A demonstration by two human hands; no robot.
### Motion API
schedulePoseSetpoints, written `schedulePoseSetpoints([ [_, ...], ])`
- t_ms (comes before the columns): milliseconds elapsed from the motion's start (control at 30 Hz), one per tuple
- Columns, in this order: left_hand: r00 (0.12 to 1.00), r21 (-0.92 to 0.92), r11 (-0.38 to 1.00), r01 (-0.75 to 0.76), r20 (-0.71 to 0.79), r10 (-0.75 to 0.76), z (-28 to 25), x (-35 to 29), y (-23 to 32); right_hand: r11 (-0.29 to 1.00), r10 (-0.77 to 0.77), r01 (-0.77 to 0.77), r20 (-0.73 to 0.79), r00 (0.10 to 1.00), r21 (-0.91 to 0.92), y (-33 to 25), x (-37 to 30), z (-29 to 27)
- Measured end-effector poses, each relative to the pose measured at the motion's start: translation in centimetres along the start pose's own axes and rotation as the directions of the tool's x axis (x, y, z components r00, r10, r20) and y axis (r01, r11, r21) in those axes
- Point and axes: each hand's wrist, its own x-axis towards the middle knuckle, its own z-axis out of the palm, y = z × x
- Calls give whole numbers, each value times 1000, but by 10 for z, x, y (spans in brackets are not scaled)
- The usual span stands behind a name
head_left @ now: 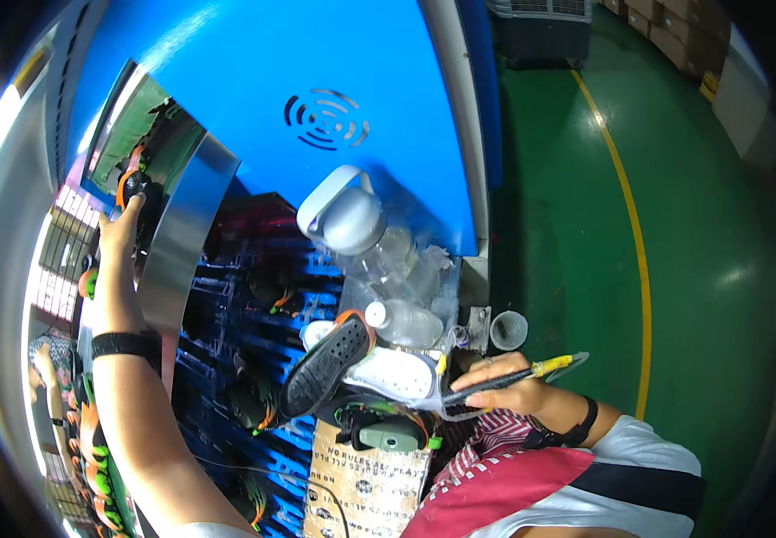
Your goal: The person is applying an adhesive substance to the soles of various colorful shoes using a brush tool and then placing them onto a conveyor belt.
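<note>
My left hand (120, 231) stretches far forward at the left, its fingers closed around the near end of a black and orange shoe (130, 186) by the opening of the blue machine. Part of the grip is hidden. In my right hand (506, 386), near my body, is a slim black tool (486, 383) with a yellow band and a pale, clear-looking end; its exact kind is unclear. Left of this hand lie a white perforated shoe piece (391, 374) and a black perforated shoe piece (325, 363) with an orange rim.
A blue machine housing (379, 54) rises ahead. Beside it stand a white-lidded jug (352, 220), a clear bottle (408, 323) and a white cup (508, 331). Shoes sit on the blue rack (294, 439). A printed carton (361, 493) is close to me. Another person's arm (52, 386) shows at far left.
</note>
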Motion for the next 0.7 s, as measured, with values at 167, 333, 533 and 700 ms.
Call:
schedulePoseSetpoints([
  [167,966,89,996,30,254,-52,45,44,78,992,-111,113,36,993,-54,-11,4,-36],
  [333,938,-268,963,18,337,76,111,56,126,997,-46,39,-105,993,-64,-9,-2,-58],
  [533,963,-357,932,-56,227,144,126,61,116,998,-1,-6,-106,994,-62,5,6,-54],
  [700,881,201,862,-466,17,473,45,-2,70,1000,-16,16,8,1000,-22,2,11,-47],
])
